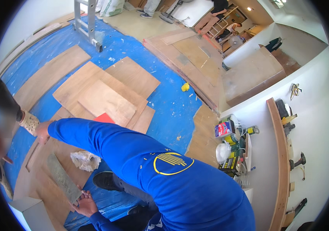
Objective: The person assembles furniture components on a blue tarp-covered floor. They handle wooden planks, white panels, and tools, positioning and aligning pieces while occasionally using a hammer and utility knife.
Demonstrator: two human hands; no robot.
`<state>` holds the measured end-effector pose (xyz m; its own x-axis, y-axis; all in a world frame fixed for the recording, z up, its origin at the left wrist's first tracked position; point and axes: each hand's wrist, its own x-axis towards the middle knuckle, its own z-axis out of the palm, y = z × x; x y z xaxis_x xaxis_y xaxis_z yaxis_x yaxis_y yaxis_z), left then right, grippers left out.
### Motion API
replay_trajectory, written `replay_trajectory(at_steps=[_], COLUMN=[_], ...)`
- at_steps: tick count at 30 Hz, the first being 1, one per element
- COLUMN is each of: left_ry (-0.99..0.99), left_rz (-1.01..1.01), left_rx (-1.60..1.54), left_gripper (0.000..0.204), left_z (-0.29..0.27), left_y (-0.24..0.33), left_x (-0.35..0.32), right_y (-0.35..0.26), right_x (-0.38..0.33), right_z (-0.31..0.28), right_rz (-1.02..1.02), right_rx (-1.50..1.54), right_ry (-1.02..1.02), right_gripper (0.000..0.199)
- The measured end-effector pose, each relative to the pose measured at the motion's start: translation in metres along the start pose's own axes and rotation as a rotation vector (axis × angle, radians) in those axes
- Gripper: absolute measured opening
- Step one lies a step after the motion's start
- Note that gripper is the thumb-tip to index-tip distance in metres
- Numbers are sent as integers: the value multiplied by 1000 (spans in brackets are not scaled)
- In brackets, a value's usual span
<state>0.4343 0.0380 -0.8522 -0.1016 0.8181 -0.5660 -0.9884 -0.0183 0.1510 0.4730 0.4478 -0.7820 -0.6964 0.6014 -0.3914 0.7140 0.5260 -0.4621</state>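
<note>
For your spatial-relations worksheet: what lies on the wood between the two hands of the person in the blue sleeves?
In the head view, a crumpled whitish rag lies there on the brown plywood sheet.

You've got ply sheets (106, 92) stacked centre on the tarp (172, 104), ladder (89, 23) behind, rag (84, 159) btwn boards, cans (231, 148) on shelf at right
</note>
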Motion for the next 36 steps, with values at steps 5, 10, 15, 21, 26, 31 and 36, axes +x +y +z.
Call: replay_trajectory(at_steps=[5, 10, 15, 21, 26, 31, 36], left_ry=[37, -42, -214, -394, -356, -309, -288], left_rz=[31, -5, -66, -108, -136, -42, -10], left_rx=[67, 145, 239, 336, 389, 666, 768], left_gripper=[78, 79, 78, 76, 69, 87, 92], left_z=[11, 8, 14, -16, 11, 39, 42], left_y=[-4, -3, -4, 6, -16, 14, 25], left_x=[1, 1, -12, -16, -29, -54, -58], right_y=[8, 19, 38, 32, 88, 49, 3], right_x=[-23, -34, -36, -17, 2, -19, -27], right_z=[-10, -17, -12, -2, 25, -9, -23], right_rz=[-6, 87, 115, -22, -232, -365, -49], right_rx=[-17, 31, 14, -2, 33, -5, 23], right_ry=[78, 42, 42, 88, 277, 166, 8], right_gripper=[33, 38, 35, 34, 53, 37, 34])
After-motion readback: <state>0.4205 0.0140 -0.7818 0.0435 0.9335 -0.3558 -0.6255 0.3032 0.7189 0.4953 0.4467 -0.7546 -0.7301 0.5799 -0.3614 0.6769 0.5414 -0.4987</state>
